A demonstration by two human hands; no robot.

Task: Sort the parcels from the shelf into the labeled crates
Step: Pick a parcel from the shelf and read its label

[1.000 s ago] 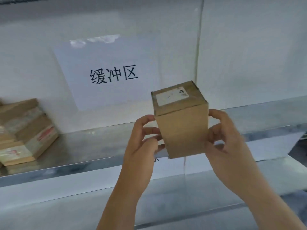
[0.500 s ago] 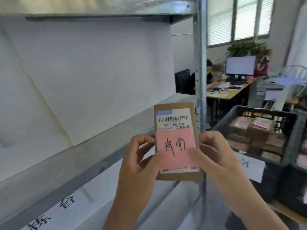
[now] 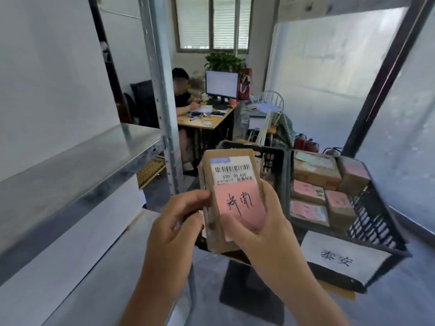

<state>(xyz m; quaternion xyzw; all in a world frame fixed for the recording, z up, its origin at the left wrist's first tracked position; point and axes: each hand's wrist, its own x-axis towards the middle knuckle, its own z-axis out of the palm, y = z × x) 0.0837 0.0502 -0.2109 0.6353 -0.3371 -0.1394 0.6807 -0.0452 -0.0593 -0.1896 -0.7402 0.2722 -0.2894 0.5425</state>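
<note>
Between the metal shelf [image 3: 77, 161] at 9 o'clock and the black crates at 3 o'clock, the step in hand looks like reading the destination before choosing a crate. The big crate [image 3: 379, 222] at 3 o'clock, already stacked with parcels, wears a white sign [image 3: 339, 257] whose 2 characters do not match the 2 handwritten on the parcel's pink slip [image 3: 240, 203], so to my eye this one belongs elsewhere; a 2nd crate [image 3: 273, 156] stands at 12 o'clock just behind the parcel, its sign hidden. Doing it well means comparing slip and crate sign character by character, keeping the printed face turned up, and carrying with both hands until the parcel is over the right crate. The parcel [image 3: 229, 196] is in mid-air at the centre, tilted with its top toward 12 o'clock. Its left edge is pinched by the left hand [image 3: 174, 222] at 9 o'clock, fingers curled behind. The right hand [image 3: 263, 229] grips from 4 o'clock, thumb [image 3: 235, 225] pressed on the slip's lower edge, fingers [image 3: 270, 196] wrapped along the right side.
</note>
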